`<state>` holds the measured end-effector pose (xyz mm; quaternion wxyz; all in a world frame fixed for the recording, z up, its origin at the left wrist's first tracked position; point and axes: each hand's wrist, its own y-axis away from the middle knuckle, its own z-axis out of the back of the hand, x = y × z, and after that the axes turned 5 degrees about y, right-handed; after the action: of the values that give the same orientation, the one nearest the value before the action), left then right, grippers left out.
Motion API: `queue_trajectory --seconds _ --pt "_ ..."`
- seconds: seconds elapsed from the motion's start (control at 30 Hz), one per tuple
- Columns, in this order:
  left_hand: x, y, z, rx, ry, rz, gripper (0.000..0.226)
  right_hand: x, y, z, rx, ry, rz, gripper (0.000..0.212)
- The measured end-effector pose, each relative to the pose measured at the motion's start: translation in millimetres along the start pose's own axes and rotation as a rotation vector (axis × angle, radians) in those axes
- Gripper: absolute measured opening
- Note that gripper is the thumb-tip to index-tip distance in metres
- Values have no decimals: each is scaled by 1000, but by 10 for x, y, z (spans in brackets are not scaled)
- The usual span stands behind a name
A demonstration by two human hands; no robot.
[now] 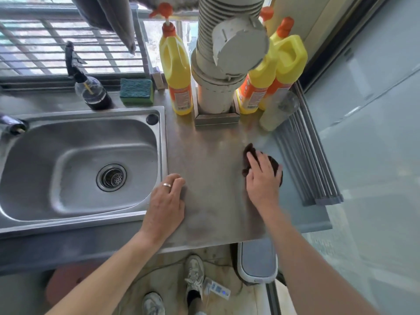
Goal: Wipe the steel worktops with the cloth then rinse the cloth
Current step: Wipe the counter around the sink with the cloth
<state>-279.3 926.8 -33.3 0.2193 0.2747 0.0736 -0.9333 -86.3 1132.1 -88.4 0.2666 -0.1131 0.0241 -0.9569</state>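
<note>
A dark brown cloth (276,165) lies on the steel worktop (211,155) to the right of the sink (79,164). My right hand (261,180) presses flat on top of the cloth, fingers spread, covering most of it. My left hand (167,205) rests palm down on the worktop by the sink's right rim, with a ring on one finger and nothing in it.
Three yellow detergent bottles (176,71) flank a grey drain pipe (218,64) at the back. A green sponge (136,90) and a dark spray bottle (91,87) stand behind the sink. A rolled drying rack (306,155) lies at the right edge. A bin (258,262) stands below.
</note>
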Motion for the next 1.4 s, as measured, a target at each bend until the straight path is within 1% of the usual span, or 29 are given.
queue_trajectory --seconds 0.1,0.17,0.27,0.33,0.4,0.47,0.57,0.63,0.7,0.73,0.77,0.83,0.87,0.9,0.97,1.13,1.27,1.4 --pt "-18 123 -3 31 -23 28 39 -382 128 99 -22 40 -128 48" --pt "14 207 12 47 -38 63 43 -409 282 104 -46 19 -190 49" --pt "118 289 73 69 -74 107 39 -168 581 51 -85 -32 -304 48" --pt "191 349 130 59 -104 94 34 137 768 -9 -101 -57 -357 50" --pt "254 440 184 60 -125 69 32 512 929 -99 -94 -81 -334 53" --pt "318 552 218 75 -133 51 35 924 1056 -179 -78 -103 -270 56" --pt "399 725 224 127 -149 51 50 1571 1263 -279 -52 -147 -160 59" --pt "416 829 206 157 -164 58 56 1963 1426 -326 -28 -180 -83 59" --pt "404 903 185 165 -178 66 54 2157 1533 -352 -2 -209 -51 57" --pt "384 923 173 154 -176 72 53 2141 1549 -350 12 -210 -34 57" --pt "355 932 159 142 -167 81 52 2060 1549 -335 35 -206 11 58" --pt "246 917 127 143 -146 94 61 1785 1532 -286 75 -196 148 59" --pt "169 899 95 160 -146 90 66 1628 1515 -253 83 -194 184 60" --pt "80 877 51 187 -150 80 70 1479 1491 -214 82 -195 182 61" --pt "-118 812 -69 254 -159 57 72 1187 1441 -137 56 -187 114 59" --pt "-526 604 -349 339 -175 1 63 323 1335 32 12 -161 -9 54" --pt "-681 447 -517 326 -159 -29 62 -432 1282 172 -34 -137 -93 52" --pt "-758 280 -581 271 -161 10 46 -925 1266 289 -66 -82 -181 53"
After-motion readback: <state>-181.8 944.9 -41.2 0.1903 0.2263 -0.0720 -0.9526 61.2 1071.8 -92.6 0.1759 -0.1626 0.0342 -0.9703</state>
